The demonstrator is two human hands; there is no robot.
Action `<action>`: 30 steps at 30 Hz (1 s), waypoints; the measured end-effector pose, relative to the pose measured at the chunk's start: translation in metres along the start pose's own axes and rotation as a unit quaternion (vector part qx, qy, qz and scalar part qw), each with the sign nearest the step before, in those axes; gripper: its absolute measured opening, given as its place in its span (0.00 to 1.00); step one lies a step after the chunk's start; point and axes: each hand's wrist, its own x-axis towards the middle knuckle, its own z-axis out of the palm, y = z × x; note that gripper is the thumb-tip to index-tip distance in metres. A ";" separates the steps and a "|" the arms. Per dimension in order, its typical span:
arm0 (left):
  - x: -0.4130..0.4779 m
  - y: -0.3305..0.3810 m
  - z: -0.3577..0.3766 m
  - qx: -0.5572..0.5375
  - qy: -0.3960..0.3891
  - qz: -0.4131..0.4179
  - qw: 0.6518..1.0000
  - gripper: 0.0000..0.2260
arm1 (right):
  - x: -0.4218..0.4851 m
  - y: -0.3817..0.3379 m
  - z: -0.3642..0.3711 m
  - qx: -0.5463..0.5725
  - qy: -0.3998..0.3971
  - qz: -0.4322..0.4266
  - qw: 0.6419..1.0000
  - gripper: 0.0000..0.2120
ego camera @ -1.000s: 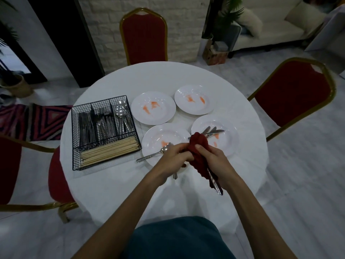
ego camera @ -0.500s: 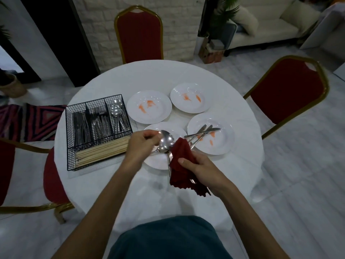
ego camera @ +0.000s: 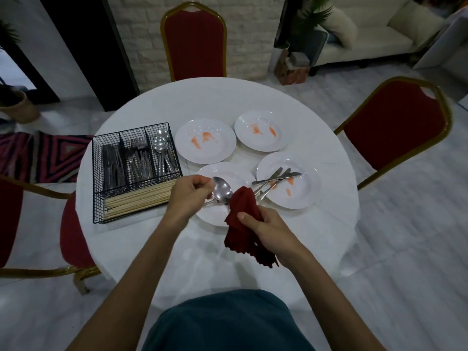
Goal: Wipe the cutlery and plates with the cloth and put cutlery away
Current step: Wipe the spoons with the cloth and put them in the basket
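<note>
Where the round white table (ego camera: 316, 236) curves toward its left edge, a black wire cutlery basket (ego camera: 94, 188) sits with knives (ego camera: 111, 163) in its left compartment, forks (ego camera: 138, 160) in the middle one, stored spoons (ego camera: 162, 150) in the right one and chopsticks (ego camera: 139, 201) laid across the front one. Just right of the basket's near right corner, the left hand (ego camera: 188, 196) hovers over the near-left plate (ego camera: 210, 216), its curled fingers pinching the tip of the bowl of a spoon (ego camera: 222, 191) raised above that plate. The bowl touches the upper fold of a red cloth (ego camera: 241, 224), which hides the handle. A thin metal shaft under the left hand may be that handle or another piece; I cannot tell which. The right hand (ego camera: 272, 230) grips the cloth, thumb across its front, and the loose end hangs toward the table's near edge. The hands are close but apart, with spoon and cloth between them. Right of the cloth, the near-right plate (ego camera: 304, 196) carries orange smears and several pieces of cutlery (ego camera: 277, 176) crossing its left rim. Their near ends vanish behind the cloth and their types are hard to make out. Toward the far edge, the far-left plate (ego camera: 217, 153) and far-right plate (ego camera: 260, 143) lie side by side, both smeared orange.
</note>
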 end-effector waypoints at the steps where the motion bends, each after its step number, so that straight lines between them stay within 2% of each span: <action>1: 0.001 -0.002 -0.003 -0.002 0.017 -0.003 1.000 0.04 | -0.001 0.001 -0.002 -0.011 -0.008 0.003 1.000 0.10; 4: -0.006 -0.012 0.003 0.014 0.034 -0.005 0.999 0.05 | 0.002 -0.004 0.001 -0.029 -0.010 0.014 0.999 0.10; 8: -0.021 -0.020 0.024 0.063 -0.064 0.006 0.996 0.08 | 0.015 -0.006 0.004 -0.027 0.021 0.031 0.999 0.09; 10: -0.020 -0.022 0.019 0.052 -0.084 -0.004 0.995 0.07 | 0.014 -0.001 0.004 -0.033 0.008 0.035 0.999 0.10; 12: -0.010 -0.018 0.003 0.041 -0.065 -0.005 0.997 0.05 | 0.013 0.003 0.007 -0.036 -0.013 0.020 0.999 0.11; 15: 0.008 -0.018 -0.013 -0.010 0.022 -0.026 0.999 0.01 | 0.011 0.005 0.009 -0.030 -0.020 0.010 0.999 0.11; 18: 0.003 -0.027 0.003 -0.079 0.079 -0.069 0.991 0.03 | 0.011 0.007 0.011 -0.031 -0.005 0.027 0.999 0.10; 19: -0.004 -0.029 0.012 -0.101 0.075 -0.091 0.988 0.04 | 0.012 0.007 0.012 -0.032 0.001 0.029 0.999 0.10; 21: -0.021 -0.032 0.030 -0.135 0.018 -0.136 0.981 0.06 | 0.018 0.004 0.016 -0.015 0.010 0.025 1.000 0.09; 23: -0.030 -0.036 0.040 -0.138 -0.029 -0.150 0.979 0.08 | 0.026 0.001 0.017 -0.003 0.015 0.016 1.000 0.08; 26: -0.028 -0.043 0.036 -0.146 -0.039 -0.153 0.977 0.06 | 0.031 0.002 0.019 0.003 -0.004 0.022 1.000 0.08; 30: -0.007 -0.045 0.028 -0.142 -0.039 -0.174 0.974 0.09 | 0.042 0.010 0.026 -0.001 -0.003 0.048 0.999 0.08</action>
